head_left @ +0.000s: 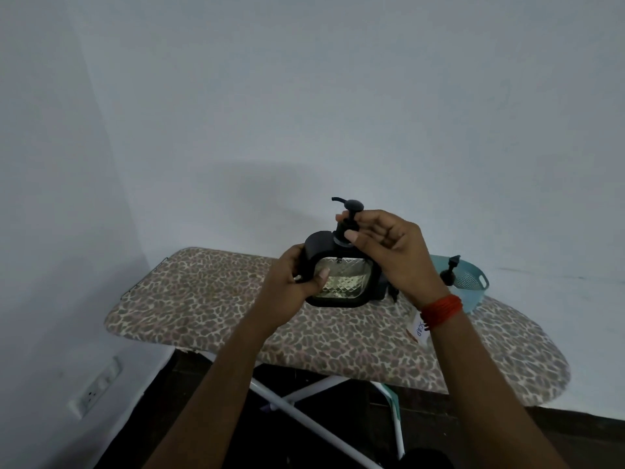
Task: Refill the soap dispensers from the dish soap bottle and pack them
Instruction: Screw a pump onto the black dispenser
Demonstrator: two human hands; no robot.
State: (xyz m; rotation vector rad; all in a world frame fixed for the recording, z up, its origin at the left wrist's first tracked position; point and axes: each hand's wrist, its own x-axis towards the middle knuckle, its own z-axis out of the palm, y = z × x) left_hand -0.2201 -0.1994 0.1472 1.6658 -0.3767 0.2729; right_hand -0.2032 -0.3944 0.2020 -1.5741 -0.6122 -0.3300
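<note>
A soap dispenser (pixel 341 280) with a black frame and a clear diamond-cut window is held above the ironing board. My left hand (pixel 291 286) grips its left side, thumb on the window. The fingers of my right hand (pixel 389 252) pinch the black pump top (pixel 350 214) at its neck. Pale liquid shows in the lower part of the window. A second black pump (pixel 449 270) sticks up in a teal basket (pixel 473 286) at the right. A bottle with a white "SOAP" label (pixel 419 330) lies mostly hidden behind my right wrist.
The ironing board (pixel 203 299) has a leopard-print cover and white crossed legs. A pale wall stands close behind and to the left, with a socket plate (pixel 96 387) low on the left. Dark floor lies under the board.
</note>
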